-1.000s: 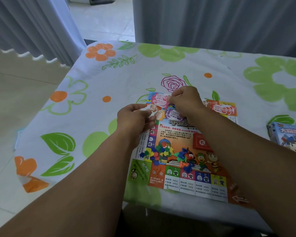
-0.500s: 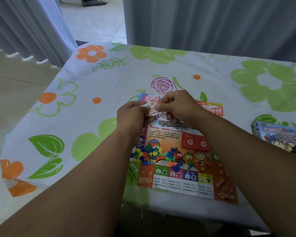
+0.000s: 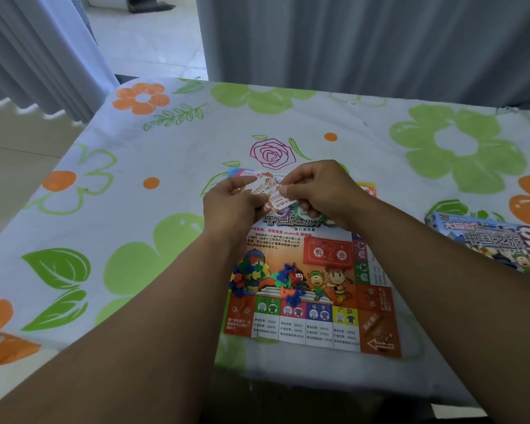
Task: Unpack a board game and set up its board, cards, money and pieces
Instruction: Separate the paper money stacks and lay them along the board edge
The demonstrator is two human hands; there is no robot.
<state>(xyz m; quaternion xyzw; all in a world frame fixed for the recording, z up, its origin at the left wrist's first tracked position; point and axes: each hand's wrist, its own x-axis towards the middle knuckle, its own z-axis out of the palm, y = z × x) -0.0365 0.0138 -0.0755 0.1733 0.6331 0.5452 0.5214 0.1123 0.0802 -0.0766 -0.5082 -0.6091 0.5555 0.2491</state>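
The colourful paper game board (image 3: 318,301) lies flat on the flowered tablecloth near the front edge. Small plastic pieces (image 3: 251,276) in blue, green, yellow and red are heaped on its left middle. My left hand (image 3: 230,206) and my right hand (image 3: 318,191) meet above the board's far end, both pinching orange-and-white paper money notes (image 3: 271,192) held up off the board. More paper money (image 3: 242,173) lies under my hands at the far edge, mostly hidden. A red card patch (image 3: 329,252) is printed on the board.
The blue game box (image 3: 496,240) lies at the right edge of the table. The flowered tablecloth (image 3: 166,148) covers the table; its left corner drops off near grey curtains (image 3: 37,56). More curtain hangs behind the table.
My hands have come together and lifted orange notes off the pile at the board's far end; the right hand moved toward the left hand and now shares the notes.
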